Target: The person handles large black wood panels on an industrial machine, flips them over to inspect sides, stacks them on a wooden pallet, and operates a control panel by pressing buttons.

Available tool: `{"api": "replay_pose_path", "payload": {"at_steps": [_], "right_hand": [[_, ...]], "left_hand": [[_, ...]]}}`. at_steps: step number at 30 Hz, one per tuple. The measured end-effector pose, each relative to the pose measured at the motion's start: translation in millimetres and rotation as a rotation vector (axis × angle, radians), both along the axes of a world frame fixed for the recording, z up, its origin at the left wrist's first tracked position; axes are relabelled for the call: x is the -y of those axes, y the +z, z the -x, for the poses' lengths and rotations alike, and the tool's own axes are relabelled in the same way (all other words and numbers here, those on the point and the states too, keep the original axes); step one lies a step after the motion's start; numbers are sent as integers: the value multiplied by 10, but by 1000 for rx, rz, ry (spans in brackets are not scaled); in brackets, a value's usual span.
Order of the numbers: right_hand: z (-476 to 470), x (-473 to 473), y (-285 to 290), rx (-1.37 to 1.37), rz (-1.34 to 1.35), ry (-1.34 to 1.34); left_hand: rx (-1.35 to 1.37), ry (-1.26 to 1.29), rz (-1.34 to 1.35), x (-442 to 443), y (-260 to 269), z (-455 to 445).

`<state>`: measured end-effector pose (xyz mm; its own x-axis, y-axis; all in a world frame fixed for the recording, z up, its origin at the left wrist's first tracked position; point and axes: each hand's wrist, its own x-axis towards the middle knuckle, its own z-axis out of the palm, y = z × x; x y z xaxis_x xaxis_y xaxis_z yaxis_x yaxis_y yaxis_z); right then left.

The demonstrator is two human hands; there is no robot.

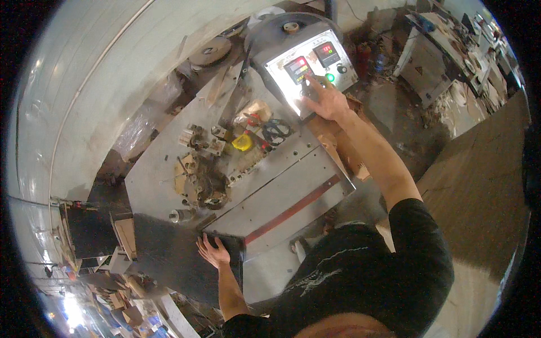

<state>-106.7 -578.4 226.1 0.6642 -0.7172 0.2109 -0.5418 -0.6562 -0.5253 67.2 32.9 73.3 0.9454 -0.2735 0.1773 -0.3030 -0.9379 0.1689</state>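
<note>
My right hand [324,99] reaches to a bright metal control panel [277,76] with lit digital displays. A finger touches or hovers at the lower edge of the left display [297,69]; which of the two I cannot tell. To the right of that hand glows a green indicator [330,77], with a black knob [341,69] nearby. My left hand [214,252] rests, fingers spread, on a dark flat surface [177,249] beside the grey machine table [270,190]. A red strip [291,209] runs along the table's near part.
On the machine table lie a yellow tape measure [242,143], a coiled black cable [277,131], metal blocks [192,136] and a dusty mechanism [207,181]. Cardboard [334,145] stands below the panel. A cluttered bench [448,46] is at the upper right.
</note>
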Motion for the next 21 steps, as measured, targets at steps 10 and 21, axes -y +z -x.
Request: {"api": "replay_pose_path", "payload": {"at_steps": [10, 21], "right_hand": [[-25, -28, 67, -20, -24, -32], [-7, -28, 94, -45, -32, -13]], "left_hand": [[14, -5, 8, 69, 106, 17], [-6, 8, 1, 90, 132, 34]]}}
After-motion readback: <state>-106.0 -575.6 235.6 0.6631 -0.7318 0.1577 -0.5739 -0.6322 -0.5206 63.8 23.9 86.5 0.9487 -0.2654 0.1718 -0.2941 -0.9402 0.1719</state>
